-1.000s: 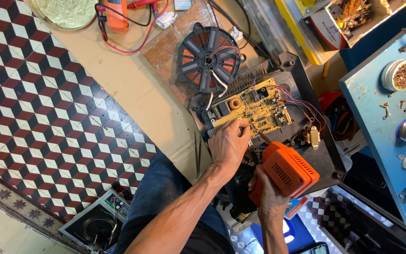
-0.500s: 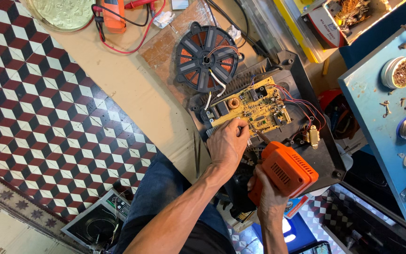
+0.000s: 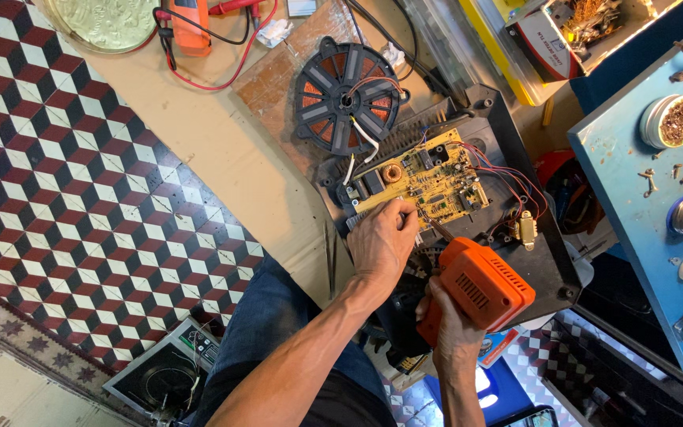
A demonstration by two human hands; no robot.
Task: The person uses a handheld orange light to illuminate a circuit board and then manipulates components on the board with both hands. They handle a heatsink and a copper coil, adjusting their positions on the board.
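Board (image 3: 428,183) is lying under left hand (image 3: 383,241) fingers, pressing flat on it; right hand (image 3: 454,326) is gripping orange gun (image 3: 480,286), tip touching board.

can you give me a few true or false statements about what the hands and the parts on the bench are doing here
1. The right hand holds an orange power tool. True.
2. The left hand rests on a yellow circuit board. True.
3. The round coil lies on top of the circuit board. False: it lies beside it, joined by wires.
4. The circuit board sits in a white case. False: it sits in a black casing.
5. The left hand holds the orange multimeter. False: the multimeter lies apart on the floor.
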